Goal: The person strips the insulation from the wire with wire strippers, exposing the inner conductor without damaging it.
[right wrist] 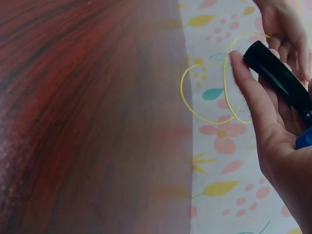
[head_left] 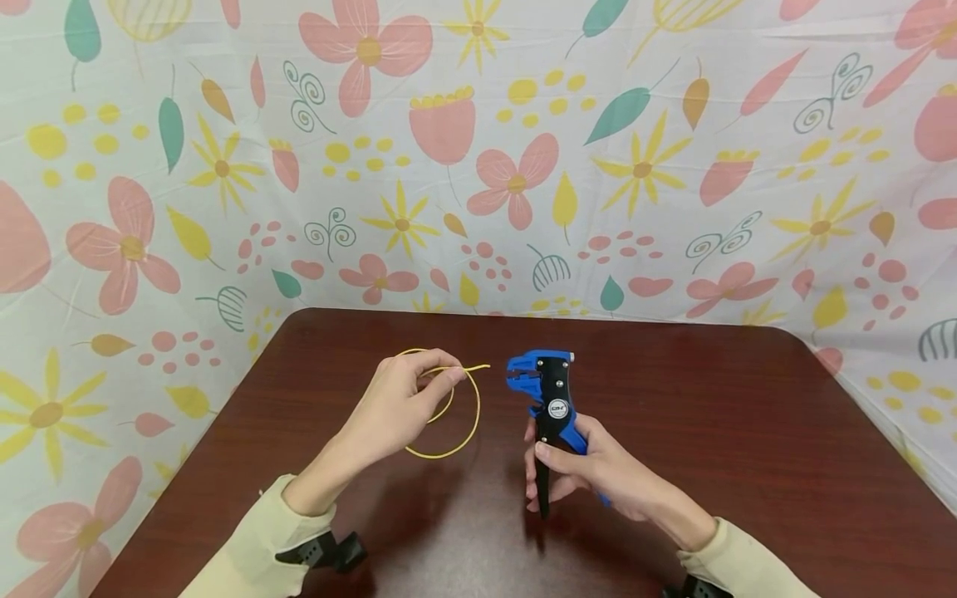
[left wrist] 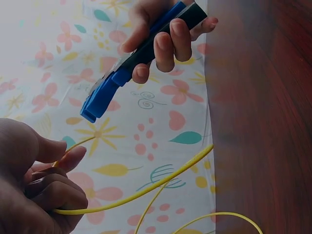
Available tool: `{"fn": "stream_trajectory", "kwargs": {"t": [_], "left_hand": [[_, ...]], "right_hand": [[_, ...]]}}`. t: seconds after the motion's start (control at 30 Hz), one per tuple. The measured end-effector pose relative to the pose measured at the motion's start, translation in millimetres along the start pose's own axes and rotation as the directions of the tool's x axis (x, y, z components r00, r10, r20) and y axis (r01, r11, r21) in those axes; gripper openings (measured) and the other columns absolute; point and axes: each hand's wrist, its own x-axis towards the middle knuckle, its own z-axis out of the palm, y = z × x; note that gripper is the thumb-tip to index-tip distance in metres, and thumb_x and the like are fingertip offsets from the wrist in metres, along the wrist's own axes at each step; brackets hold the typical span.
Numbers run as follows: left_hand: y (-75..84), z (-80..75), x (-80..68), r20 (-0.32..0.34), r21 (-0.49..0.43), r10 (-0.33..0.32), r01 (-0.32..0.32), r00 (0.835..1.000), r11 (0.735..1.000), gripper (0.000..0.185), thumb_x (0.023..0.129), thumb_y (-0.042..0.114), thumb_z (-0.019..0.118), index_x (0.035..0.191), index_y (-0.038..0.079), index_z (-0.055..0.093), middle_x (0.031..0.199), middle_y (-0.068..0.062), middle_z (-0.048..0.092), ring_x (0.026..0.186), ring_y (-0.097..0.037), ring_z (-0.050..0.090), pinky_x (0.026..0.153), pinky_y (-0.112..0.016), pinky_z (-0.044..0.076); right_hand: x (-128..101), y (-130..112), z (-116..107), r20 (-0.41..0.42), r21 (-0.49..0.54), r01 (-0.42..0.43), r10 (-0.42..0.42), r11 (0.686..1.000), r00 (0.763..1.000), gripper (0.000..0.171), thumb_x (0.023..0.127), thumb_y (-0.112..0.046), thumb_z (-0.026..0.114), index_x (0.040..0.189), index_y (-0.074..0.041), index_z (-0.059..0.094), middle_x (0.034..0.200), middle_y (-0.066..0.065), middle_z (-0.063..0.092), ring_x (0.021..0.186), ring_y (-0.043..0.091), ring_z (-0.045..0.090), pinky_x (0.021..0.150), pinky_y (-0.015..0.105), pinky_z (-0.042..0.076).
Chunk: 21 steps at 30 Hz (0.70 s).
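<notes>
Between thumb and fingers, my left hand (head_left: 407, 399) pinches a thin yellow wire (head_left: 478, 415) near one end. That short end sticks out to the right, and the rest hangs in loose loops below the hand. My right hand (head_left: 591, 465) grips a blue and black wire stripper (head_left: 557, 407) by its handles, nose up. Its blue jaws are parted and face the wire's tip, with a small gap between them. In the left wrist view the wire (left wrist: 141, 194) also runs through the curled fingers. One black handle (right wrist: 278, 75) shows in the right wrist view.
A dark reddish-brown wooden table (head_left: 710, 415) lies beneath both hands. Behind it hangs a white cloth (head_left: 463, 232) printed with flowers and leaves. A black wrist camera (head_left: 321, 551) is strapped over the left sleeve.
</notes>
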Motion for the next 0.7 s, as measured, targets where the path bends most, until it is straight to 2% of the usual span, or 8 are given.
{"fn": "stream_trajectory", "kwargs": {"t": [0.1, 0.2, 0.43, 0.7], "left_hand": [[1.5, 0.7, -0.1, 0.011, -0.023, 0.019, -0.019, 1.0, 1.0, 0.01, 0.104, 0.016, 0.07, 0.105, 0.015, 0.08, 0.096, 0.007, 0.073, 0.085, -0.01, 0.067, 0.076, -0.034, 0.057], [1.1, 1.9, 0.1, 0.02, -0.062, 0.04, -0.039, 0.999, 0.997, 0.011, 0.104, 0.014, 0.069, 0.107, 0.014, 0.08, 0.1, 0.007, 0.074, 0.093, -0.009, 0.068, 0.083, -0.035, 0.059], [-3.1, 5.7, 2.4, 0.001, -0.113, 0.084, -0.084, 0.996, 0.99, 0.011, 0.105, 0.015, 0.068, 0.107, 0.016, 0.079, 0.096, 0.01, 0.074, 0.075, -0.012, 0.06, 0.07, -0.03, 0.05], [1.0, 8.1, 3.1, 0.022, -0.187, 0.083, -0.077, 0.996, 0.979, 0.014, 0.107, 0.018, 0.064, 0.107, 0.014, 0.077, 0.099, 0.007, 0.074, 0.08, -0.015, 0.063, 0.077, -0.033, 0.052]], "right_hand": [[1.5, -1.0, 0.1, 0.006, 0.022, -0.003, 0.003, 1.0, 1.0, 0.019, 0.112, -0.003, 0.045, 0.131, 0.003, 0.047, 0.102, 0.021, 0.066, 0.089, 0.035, 0.074, 0.081, 0.068, 0.056], [3.0, -1.3, 0.6, 0.01, 0.032, -0.002, 0.002, 0.999, 1.0, 0.019, 0.112, -0.003, 0.045, 0.13, 0.003, 0.047, 0.101, 0.021, 0.066, 0.088, 0.033, 0.074, 0.08, 0.069, 0.056], [5.5, -1.0, 2.9, 0.006, 0.042, 0.022, -0.022, 0.999, 1.0, 0.018, 0.112, -0.003, 0.045, 0.129, 0.003, 0.048, 0.1, 0.021, 0.066, 0.086, 0.032, 0.073, 0.077, 0.071, 0.055], [4.9, -0.6, 7.4, -0.023, 0.041, 0.044, -0.043, 0.998, 0.999, 0.017, 0.111, -0.001, 0.046, 0.126, 0.005, 0.048, 0.097, 0.02, 0.066, 0.083, 0.03, 0.074, 0.074, 0.069, 0.056]]}}
